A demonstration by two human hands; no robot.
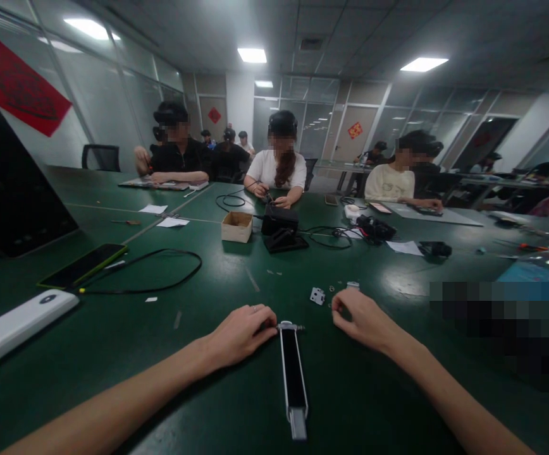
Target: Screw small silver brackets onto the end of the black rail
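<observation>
a black-faced bar [293, 370] lies on the green table [208, 411], far end at the left hand [246, 332], fingers curled; whether clamped, i cannot tell. the right hand [362, 318], fingertips nearly together near a metal bracket [317, 296], seems to be picking small parts [332, 289], calling for a fine pinch.

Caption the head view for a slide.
Left hand at the far end of a slim device, right hand near a metal bracket.

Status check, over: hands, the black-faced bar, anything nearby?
Left hand at far end of black-faced bar, grip unclear. Right hand near metal plate, grip unclear. Bar on green table; plate beyond it, to the right.
</observation>
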